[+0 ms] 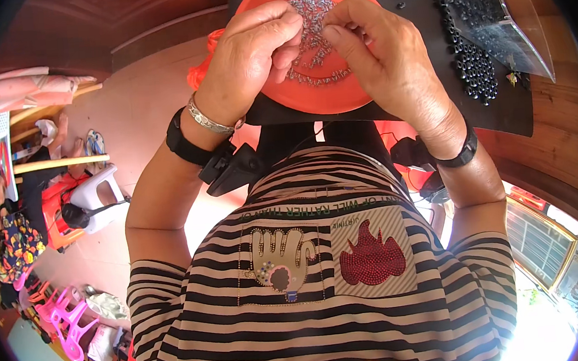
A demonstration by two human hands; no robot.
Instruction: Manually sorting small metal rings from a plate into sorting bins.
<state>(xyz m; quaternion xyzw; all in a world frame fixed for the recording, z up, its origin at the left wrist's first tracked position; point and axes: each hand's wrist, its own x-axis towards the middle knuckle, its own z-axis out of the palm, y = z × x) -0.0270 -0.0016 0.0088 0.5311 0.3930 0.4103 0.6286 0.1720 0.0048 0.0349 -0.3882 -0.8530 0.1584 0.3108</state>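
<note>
Both hands are raised over a round red plate point(332, 100) that holds many tiny silver metal pieces point(315, 21), too small to name. My left hand point(253, 43) is closed above the plate's left side, its thumb pressed toward the bent fingers. Whatever it pinches is hidden. Over the right side, my right hand point(391, 51) curls with thumb and forefinger nearly together, their tips facing the left hand. I cannot make out what lies between them. Many small shiny black round pieces point(475, 71) lie on the dark tabletop point(419, 93), right of the plate.
A clear plastic box point(520, 36) stands tilted among the black pieces at the right. Crumpled red plastic point(202, 71) shows beside the plate's left edge. At far left, another person in a flowered top point(16, 242) sits near a white stool point(98, 197) and pink plastic stools point(67, 320).
</note>
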